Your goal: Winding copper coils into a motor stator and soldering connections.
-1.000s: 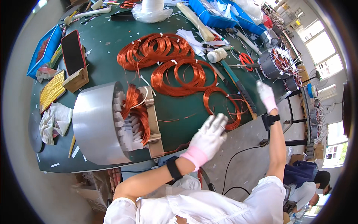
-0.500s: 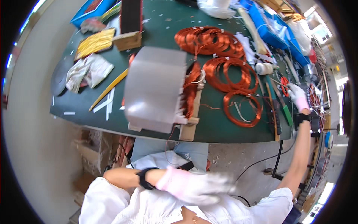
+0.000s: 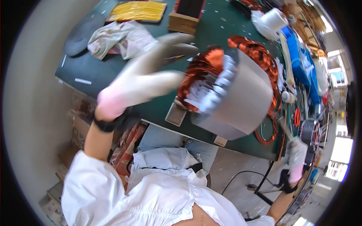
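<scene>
Head view, left hand (image 3: pixel 141 81) in a white glove was raised over the green surface (image 3: pixel 94 71), blurry, fingers (image 3: pixel 177 39) spread loose and holding nothing, right beside the big grey stator (image 3: pixel 241 98) with copper windings (image 3: pixel 200 71), right hand (image 3: pixel 298 152) gloved at the surface's far edge, its grip impossible to tell.

Left hand (image 3: pixel 145 81) motion-blurred, covering part of green table (image 3: pixel 94 75), right hand (image 3: pixel 298 156) small, grip unclear

stator housing (image 3: pixel 245 96): smooth matt grey metal. windings (image 3: pixel 200 71): glossy copper wire with white paper liners. tabletop (image 3: pixel 113 71): matt green mat. left hand (image 3: pixel 145 81) and right hand (image 3: pixel 298 152): white knitted cloth gloves, pink cuffs.
</scene>
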`<state>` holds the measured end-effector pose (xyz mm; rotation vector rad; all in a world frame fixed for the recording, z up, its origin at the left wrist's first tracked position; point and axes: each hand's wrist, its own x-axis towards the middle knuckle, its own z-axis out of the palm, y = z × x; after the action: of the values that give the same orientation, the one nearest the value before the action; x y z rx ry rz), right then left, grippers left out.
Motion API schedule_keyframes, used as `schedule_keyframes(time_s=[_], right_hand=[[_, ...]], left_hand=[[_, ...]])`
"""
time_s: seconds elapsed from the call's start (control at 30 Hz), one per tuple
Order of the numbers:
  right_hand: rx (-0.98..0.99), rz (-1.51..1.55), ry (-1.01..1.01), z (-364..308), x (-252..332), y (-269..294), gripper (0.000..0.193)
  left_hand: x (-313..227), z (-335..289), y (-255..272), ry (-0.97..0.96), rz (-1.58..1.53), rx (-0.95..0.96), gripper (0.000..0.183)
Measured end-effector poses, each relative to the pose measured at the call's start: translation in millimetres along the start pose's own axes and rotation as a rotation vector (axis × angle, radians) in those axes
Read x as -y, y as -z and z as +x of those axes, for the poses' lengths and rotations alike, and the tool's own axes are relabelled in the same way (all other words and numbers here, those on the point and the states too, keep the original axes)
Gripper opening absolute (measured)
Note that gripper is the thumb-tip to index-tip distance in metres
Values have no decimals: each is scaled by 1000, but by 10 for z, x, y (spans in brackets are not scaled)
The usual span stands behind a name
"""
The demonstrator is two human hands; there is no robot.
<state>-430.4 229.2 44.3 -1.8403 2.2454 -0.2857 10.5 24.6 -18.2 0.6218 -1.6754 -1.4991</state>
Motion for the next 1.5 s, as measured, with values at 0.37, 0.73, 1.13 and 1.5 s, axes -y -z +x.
schedule_keyframes(time_s=[0.37, 0.73, 1.13, 1.5], right_hand=[[67, -12, 369, 534, 1013, -711, 12], [21, -47, 364, 649, 832, -330, 5], [-137, 243, 129, -117, 325, -292, 27], [-38, 47, 279, 254, 823, -359, 6]], left_hand=[[533, 455, 33, 70, 503, 282, 88], [55, 329, 171, -510, 803, 668, 22], [42, 283, 155, -609, 887, 704, 25], [-43, -279, -148, -329, 945, 264, 30]])
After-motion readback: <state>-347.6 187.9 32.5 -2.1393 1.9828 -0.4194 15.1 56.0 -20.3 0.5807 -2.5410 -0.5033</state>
